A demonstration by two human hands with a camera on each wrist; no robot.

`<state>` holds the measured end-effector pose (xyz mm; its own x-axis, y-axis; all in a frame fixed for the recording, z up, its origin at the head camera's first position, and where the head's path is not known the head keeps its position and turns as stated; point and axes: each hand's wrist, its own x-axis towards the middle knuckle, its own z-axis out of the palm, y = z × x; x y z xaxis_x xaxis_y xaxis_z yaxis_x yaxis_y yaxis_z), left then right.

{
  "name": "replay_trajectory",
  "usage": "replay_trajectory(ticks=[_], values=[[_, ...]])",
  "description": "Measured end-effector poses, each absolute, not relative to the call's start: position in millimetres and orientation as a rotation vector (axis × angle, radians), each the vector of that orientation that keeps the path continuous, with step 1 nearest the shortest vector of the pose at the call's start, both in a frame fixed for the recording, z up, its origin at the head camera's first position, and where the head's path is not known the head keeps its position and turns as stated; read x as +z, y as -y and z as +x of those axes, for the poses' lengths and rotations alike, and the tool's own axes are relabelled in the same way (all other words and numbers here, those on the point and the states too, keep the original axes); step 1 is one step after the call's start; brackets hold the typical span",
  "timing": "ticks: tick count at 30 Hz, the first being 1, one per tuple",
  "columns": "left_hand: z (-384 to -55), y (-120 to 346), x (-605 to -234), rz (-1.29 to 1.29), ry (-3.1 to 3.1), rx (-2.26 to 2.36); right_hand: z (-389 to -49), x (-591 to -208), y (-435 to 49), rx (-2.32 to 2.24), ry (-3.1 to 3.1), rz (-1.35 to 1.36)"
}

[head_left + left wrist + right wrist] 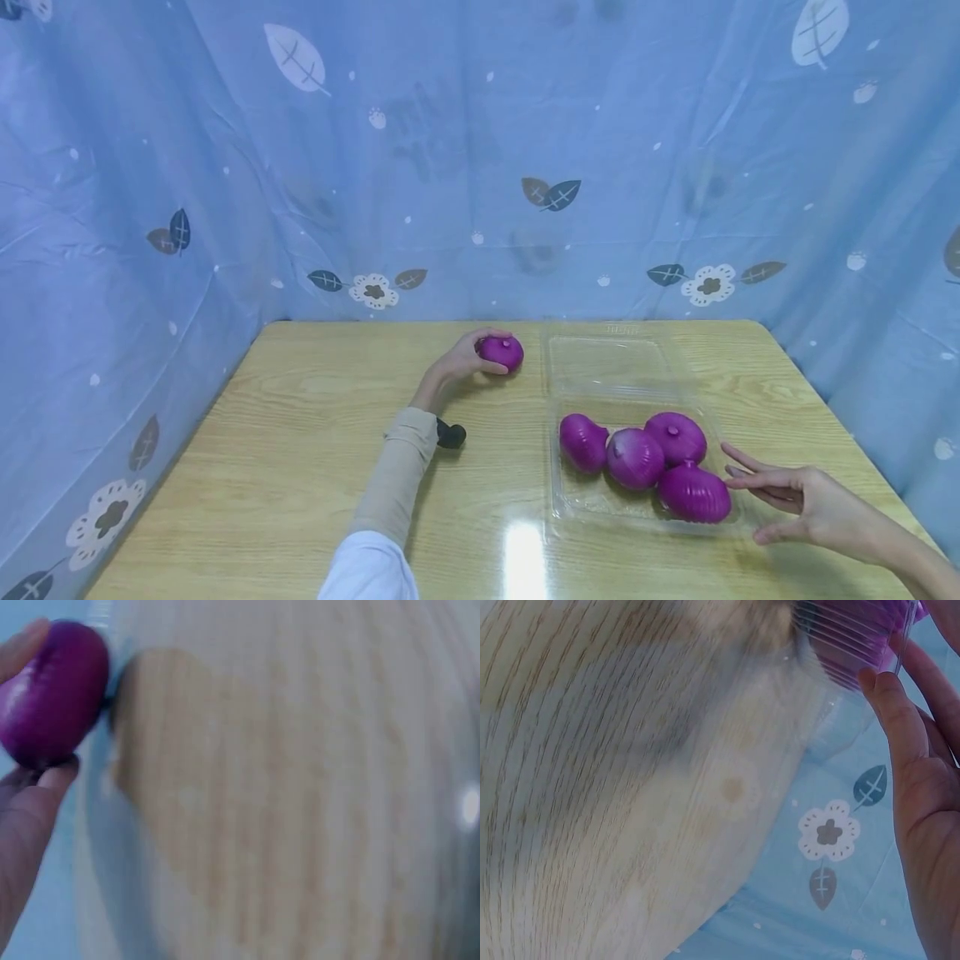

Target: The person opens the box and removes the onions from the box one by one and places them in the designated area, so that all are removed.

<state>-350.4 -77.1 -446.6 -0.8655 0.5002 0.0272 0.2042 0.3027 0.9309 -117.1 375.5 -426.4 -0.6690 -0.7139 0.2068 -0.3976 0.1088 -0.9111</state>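
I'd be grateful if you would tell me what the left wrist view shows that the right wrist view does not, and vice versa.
Only left wrist: the left hand gripping a purple onion.

Only right wrist: the right hand with fingertips at the ridged side of a clear container, and a white printed flower.

Both: the wood-grain table and blue cloth.

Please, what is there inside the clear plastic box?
Four purple onions lie close together in the open box, with part of its bottom visible around them. The bottom directly under the onions is covered and cannot be seen.
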Motion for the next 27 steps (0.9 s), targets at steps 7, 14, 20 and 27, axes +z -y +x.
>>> replay_trajectory(ticks=[7, 14, 20, 27], values=[[-347.3, 78.5, -442.0, 0.730, -2.279, 1.532, -115.3, -424.4, -375.9, -1.626, -2.051, -1.029], [-345.8, 78.0, -443.8, 0.790, -2.302, 1.509, -115.2, -426.0, -375.4, -1.629, -2.060, -1.049], [-348.4, 77.3, -449.2, 0.790, -2.358, 1.507, -115.5, -427.9, -376.5, -1.633, -2.063, -1.082], [-345.7, 79.6, -446.4, 0.766, -2.399, 1.486, -114.8, -429.6, -376.8, -1.633, -2.060, -1.094]])
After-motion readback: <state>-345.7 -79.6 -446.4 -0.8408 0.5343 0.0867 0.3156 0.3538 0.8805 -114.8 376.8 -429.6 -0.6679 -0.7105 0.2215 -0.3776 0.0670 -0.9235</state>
